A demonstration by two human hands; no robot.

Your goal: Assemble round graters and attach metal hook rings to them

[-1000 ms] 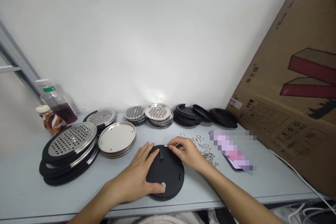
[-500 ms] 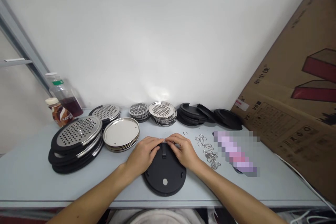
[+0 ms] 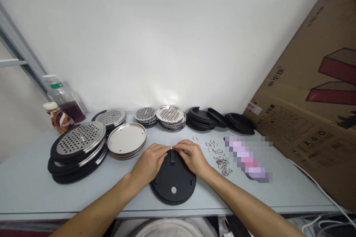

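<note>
A round black plastic disc lies on the table in front of me, with a short black tab near its far edge and a pale round spot toward me. At that far edge, my left hand and my right hand meet, both closed in a pinch. Between their fingertips glints a small silver metal piece, mostly covered by the fingers. To the right of my right hand lie loose metal rings and a little heap of metal clips.
Stacked graters with black rims and plain metal discs stand left. Along the wall are grater plates and black plastic rims. Two bottles are at the back left. A large cardboard box leans on the right, beside a blurred purple item.
The view has shifted slightly. Both hands keep their pinch at the disc's far edge, with the fingers only slightly moved.
</note>
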